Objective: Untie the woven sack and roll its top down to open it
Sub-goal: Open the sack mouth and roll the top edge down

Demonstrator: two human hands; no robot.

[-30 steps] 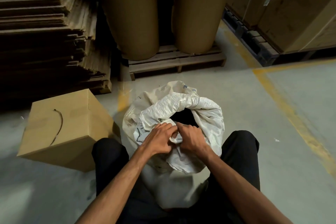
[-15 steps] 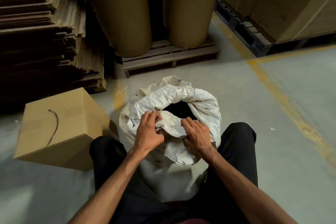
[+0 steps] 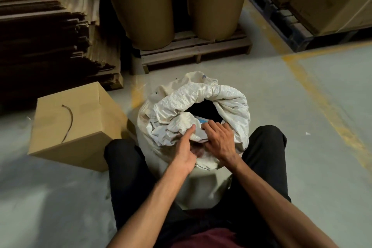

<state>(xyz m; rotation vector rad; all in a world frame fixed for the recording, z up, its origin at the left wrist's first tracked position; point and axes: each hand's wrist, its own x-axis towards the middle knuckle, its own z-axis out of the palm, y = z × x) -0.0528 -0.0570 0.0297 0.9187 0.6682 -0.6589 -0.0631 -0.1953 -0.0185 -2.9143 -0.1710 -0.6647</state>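
Observation:
A white woven sack (image 3: 231, 104) stands on the floor between my knees. Its mouth is open and dark inside, and the far side of its top is rolled into a thick collar. The near edge is a crumpled flap. My left hand (image 3: 186, 148) is at that flap, thumb lying on top of the fabric and fingers curled beneath it. My right hand (image 3: 219, 139) rests just to the right, fingers bent over the near rim and pressing it down. A bit of blue print shows inside by my right fingertips.
A closed cardboard box (image 3: 84, 127) with a dark cord on top sits close to my left knee. Behind the sack is a wooden pallet (image 3: 191, 52) bearing two big brown rolls. Flattened cardboard (image 3: 50, 36) is stacked far left. Cartons on a dark pallet (image 3: 281, 18) stand at right.
My hands have moved apart from a joint pinch on the near rim. The left hand dropped lower and turned thumb-up under the flap. The sack's mouth gapes wider.

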